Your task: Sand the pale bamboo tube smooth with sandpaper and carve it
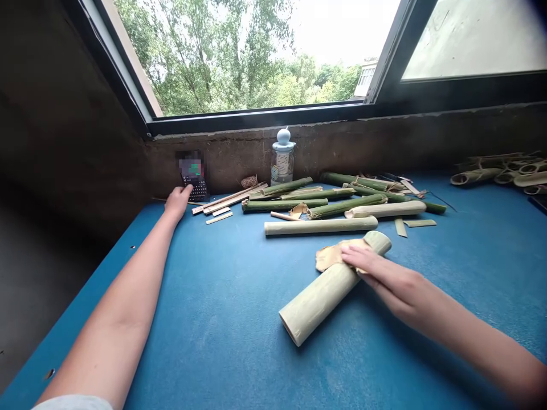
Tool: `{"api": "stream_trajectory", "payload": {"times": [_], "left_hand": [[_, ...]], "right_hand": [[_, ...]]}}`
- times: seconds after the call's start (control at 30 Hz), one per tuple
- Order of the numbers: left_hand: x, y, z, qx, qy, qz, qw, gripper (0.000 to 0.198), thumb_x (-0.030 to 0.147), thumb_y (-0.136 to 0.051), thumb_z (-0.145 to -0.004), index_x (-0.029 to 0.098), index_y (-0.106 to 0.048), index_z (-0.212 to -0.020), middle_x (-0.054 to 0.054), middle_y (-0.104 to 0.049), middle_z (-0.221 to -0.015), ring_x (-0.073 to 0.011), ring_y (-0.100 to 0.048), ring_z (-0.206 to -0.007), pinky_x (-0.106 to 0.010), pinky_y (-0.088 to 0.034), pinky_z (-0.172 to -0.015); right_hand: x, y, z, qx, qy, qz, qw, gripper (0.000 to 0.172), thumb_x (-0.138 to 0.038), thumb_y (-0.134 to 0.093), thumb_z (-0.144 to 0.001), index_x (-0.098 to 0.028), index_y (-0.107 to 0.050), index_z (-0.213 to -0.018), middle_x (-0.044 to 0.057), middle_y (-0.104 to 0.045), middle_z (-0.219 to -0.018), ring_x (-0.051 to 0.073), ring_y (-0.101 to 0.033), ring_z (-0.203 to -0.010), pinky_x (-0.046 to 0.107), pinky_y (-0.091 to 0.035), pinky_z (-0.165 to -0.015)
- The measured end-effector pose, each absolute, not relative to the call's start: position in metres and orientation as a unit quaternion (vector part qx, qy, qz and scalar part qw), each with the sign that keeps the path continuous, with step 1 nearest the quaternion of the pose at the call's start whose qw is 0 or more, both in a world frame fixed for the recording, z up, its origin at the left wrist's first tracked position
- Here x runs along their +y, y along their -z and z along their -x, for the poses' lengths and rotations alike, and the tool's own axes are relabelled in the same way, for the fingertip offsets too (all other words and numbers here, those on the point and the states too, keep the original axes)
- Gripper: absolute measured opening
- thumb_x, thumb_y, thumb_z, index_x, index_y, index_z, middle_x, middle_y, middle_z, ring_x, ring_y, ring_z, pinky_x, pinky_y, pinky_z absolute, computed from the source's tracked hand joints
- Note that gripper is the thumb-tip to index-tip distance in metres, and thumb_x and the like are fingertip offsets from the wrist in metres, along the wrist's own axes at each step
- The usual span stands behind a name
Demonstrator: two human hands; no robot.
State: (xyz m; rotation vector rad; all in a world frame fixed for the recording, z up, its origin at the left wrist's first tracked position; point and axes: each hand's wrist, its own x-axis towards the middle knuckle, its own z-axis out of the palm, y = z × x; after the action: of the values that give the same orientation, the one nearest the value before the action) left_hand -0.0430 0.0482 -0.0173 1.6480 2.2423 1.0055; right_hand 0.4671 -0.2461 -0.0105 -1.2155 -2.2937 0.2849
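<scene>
A thick pale bamboo tube (320, 296) lies slanted on the blue table (213, 319), with a dry brown husk (329, 256) across its far end. My right hand (380, 276) rests flat on the tube and the husk, fingers stretched out. Far to the left my left hand (177, 202) reaches to a small dark keypad device (194, 181) that leans against the wall, and its fingertips touch the device's lower edge. Its fingers are partly hidden.
Green and pale bamboo stalks (325, 208) and thin strips (226, 202) lie scattered along the back wall. A glass jar with a pale blue lid (282, 159) stands there. Cut bamboo pieces (504, 171) are heaped at the far right. A window runs above.
</scene>
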Motion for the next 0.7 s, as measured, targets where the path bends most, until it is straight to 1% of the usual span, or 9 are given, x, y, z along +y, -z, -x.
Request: {"api": "stream_trajectory", "payload": {"times": [0.07,0.13,0.2,0.27,0.37,0.47,0.53,0.6,0.7], "left_hand": [[0.052,0.020,0.052,0.720,-0.405,-0.550,0.124,0.053,0.051,-0.041,-0.086,0.015,-0.071,-0.110,-0.015,-0.070,-0.122,-0.0319,-0.062,-0.118,-0.039,-0.045,-0.104],[0.053,0.022,0.056,0.703,-0.448,-0.531,0.149,0.049,0.049,-0.043,-0.085,0.015,-0.072,-0.105,-0.012,-0.073,-0.113,-0.0292,-0.065,-0.110,-0.035,-0.049,-0.100],[0.052,0.023,0.057,0.704,-0.460,-0.519,0.154,0.048,0.050,-0.048,-0.083,0.014,-0.073,-0.103,-0.011,-0.074,-0.108,-0.0293,-0.066,-0.107,-0.034,-0.050,-0.097],[0.050,0.023,0.055,0.706,-0.456,-0.525,0.138,0.045,0.048,-0.052,-0.081,0.014,-0.074,-0.100,-0.011,-0.074,-0.107,-0.0299,-0.066,-0.108,-0.035,-0.050,-0.098],[0.050,0.022,0.054,0.697,-0.465,-0.528,0.138,0.041,0.044,-0.053,-0.079,0.014,-0.075,-0.098,-0.010,-0.074,-0.105,-0.0290,-0.066,-0.107,-0.035,-0.050,-0.098],[0.052,0.022,0.055,0.685,-0.480,-0.521,0.168,0.038,0.035,-0.051,-0.075,0.015,-0.074,-0.098,-0.009,-0.074,-0.109,-0.0276,-0.065,-0.108,-0.033,-0.051,-0.098],[0.052,0.021,0.054,0.686,-0.462,-0.534,0.175,0.038,0.031,-0.053,-0.071,0.015,-0.073,-0.100,-0.009,-0.074,-0.113,-0.0284,-0.064,-0.112,-0.034,-0.050,-0.101],[0.052,0.019,0.051,0.687,-0.431,-0.557,0.181,0.042,0.032,-0.059,-0.069,0.013,-0.070,-0.104,-0.011,-0.073,-0.117,-0.0301,-0.064,-0.114,-0.036,-0.049,-0.102],[0.052,0.019,0.047,0.688,-0.396,-0.579,0.187,0.049,0.036,-0.066,-0.069,0.013,-0.066,-0.112,-0.013,-0.072,-0.120,-0.0317,-0.065,-0.112,-0.038,-0.050,-0.099]], "right_hand": [[-0.241,0.015,-0.473,-0.838,-0.094,0.468,0.263,0.045,-0.022,-0.043,-0.103,-0.027,-0.050,-0.147,0.003,-0.047,-0.156,0.028,-0.038,-0.147,0.052,-0.028,-0.125],[-0.240,0.016,-0.473,-0.841,-0.089,0.468,0.258,0.044,-0.022,-0.042,-0.104,-0.026,-0.051,-0.147,0.004,-0.047,-0.156,0.028,-0.038,-0.147,0.052,-0.028,-0.125],[-0.242,0.016,-0.470,-0.845,-0.086,0.462,0.255,0.044,-0.021,-0.041,-0.104,-0.025,-0.052,-0.146,0.004,-0.046,-0.156,0.028,-0.037,-0.148,0.050,-0.028,-0.125],[-0.244,0.015,-0.467,-0.846,-0.089,0.458,0.256,0.044,-0.020,-0.041,-0.104,-0.026,-0.051,-0.147,0.003,-0.047,-0.156,0.027,-0.037,-0.147,0.049,-0.029,-0.125],[-0.242,0.016,-0.472,-0.842,-0.104,0.460,0.261,0.046,-0.022,-0.042,-0.104,-0.030,-0.049,-0.148,0.001,-0.047,-0.156,0.028,-0.038,-0.147,0.052,-0.031,-0.125],[-0.237,0.019,-0.481,-0.828,-0.109,0.482,0.266,0.044,-0.026,-0.042,-0.104,-0.032,-0.051,-0.147,-0.001,-0.048,-0.156,0.029,-0.039,-0.146,0.053,-0.032,-0.124],[-0.236,0.019,-0.481,-0.817,-0.098,0.500,0.271,0.042,-0.028,-0.042,-0.104,-0.031,-0.052,-0.145,0.000,-0.048,-0.155,0.030,-0.041,-0.145,0.053,-0.032,-0.124],[-0.241,0.016,-0.475,-0.824,-0.088,0.489,0.273,0.043,-0.027,-0.042,-0.104,-0.028,-0.053,-0.145,0.002,-0.048,-0.155,0.030,-0.041,-0.146,0.053,-0.031,-0.125],[-0.250,0.009,-0.463,-0.865,-0.114,0.426,0.239,0.046,-0.020,-0.041,-0.103,-0.027,-0.050,-0.148,0.002,-0.047,-0.156,0.027,-0.037,-0.148,0.050,-0.029,-0.125]]}}
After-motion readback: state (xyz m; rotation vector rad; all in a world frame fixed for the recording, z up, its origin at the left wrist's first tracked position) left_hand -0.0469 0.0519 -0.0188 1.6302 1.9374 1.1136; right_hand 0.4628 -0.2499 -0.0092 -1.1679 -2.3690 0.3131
